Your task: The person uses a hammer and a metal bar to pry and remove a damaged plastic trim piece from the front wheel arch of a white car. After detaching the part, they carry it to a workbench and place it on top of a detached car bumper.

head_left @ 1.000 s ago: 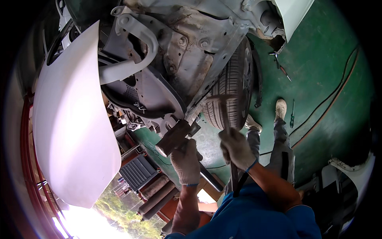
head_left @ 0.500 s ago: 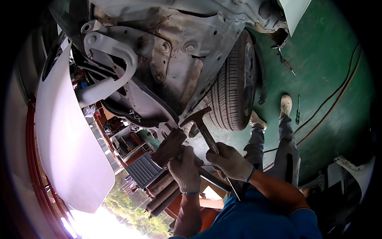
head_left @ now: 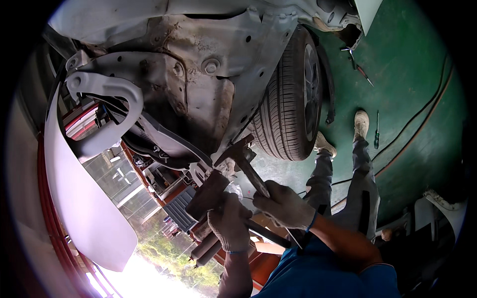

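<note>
Both of my hands wear pale work gloves. My left hand (head_left: 228, 222) is closed around a heavy hammer with a block-shaped head (head_left: 207, 195); its dark handle extends to the lower right. Wrapped around the handle of a second, narrower-headed hammer (head_left: 237, 152) is my right hand (head_left: 285, 204). That hammer's head lies above and right of the block head, in front of the lower edge of the car's inner body panel (head_left: 198, 64). From this angle I cannot tell whether either head touches metal.
A black tyre (head_left: 280, 104) stands right of the panel. A curved grey metal arm (head_left: 131, 99) and a white body panel (head_left: 84, 198) are at left. On the green floor (head_left: 402, 94) lie a screwdriver (head_left: 377, 131), other tools and a hose (head_left: 422, 134). My legs stand beside the tyre.
My view has shifted, so the car body and grey arm sit further left in the picture. Both hands keep their hammers, with the heads slightly further left.
</note>
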The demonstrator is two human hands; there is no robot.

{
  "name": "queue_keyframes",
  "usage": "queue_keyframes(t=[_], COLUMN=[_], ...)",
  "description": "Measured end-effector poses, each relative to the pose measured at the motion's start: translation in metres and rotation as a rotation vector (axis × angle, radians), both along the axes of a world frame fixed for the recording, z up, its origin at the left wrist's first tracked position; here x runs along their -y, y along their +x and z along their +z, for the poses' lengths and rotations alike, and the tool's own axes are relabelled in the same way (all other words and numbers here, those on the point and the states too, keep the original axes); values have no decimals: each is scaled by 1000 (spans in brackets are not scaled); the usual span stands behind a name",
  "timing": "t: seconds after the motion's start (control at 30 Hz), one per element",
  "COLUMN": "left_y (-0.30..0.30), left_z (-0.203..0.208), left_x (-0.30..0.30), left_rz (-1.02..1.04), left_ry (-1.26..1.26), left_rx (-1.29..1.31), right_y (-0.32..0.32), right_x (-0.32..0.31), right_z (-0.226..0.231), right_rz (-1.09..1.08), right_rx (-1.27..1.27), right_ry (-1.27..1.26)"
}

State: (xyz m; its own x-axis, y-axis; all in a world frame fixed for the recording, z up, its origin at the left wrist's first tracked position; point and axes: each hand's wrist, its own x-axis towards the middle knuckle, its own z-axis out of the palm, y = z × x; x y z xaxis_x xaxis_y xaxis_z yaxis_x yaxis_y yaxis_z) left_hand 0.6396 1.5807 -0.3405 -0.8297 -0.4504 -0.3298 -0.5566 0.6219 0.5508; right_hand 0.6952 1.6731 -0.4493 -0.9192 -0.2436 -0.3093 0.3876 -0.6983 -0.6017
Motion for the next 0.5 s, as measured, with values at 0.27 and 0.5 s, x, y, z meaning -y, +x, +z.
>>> queue_keyframes(t=[0.27, 0.5], left_y=[1, 0], left_z=[-14, -11], left_x=[4, -7], left_rz=[72, -26], left_ry=[64, -28], left_rx=[-110, -103], right_y=[10, 5], right_x=[-11, -5], right_z=[-17, -17], right_rz=[57, -324], right_rx=[313, -362], right_ry=[-281, 405])
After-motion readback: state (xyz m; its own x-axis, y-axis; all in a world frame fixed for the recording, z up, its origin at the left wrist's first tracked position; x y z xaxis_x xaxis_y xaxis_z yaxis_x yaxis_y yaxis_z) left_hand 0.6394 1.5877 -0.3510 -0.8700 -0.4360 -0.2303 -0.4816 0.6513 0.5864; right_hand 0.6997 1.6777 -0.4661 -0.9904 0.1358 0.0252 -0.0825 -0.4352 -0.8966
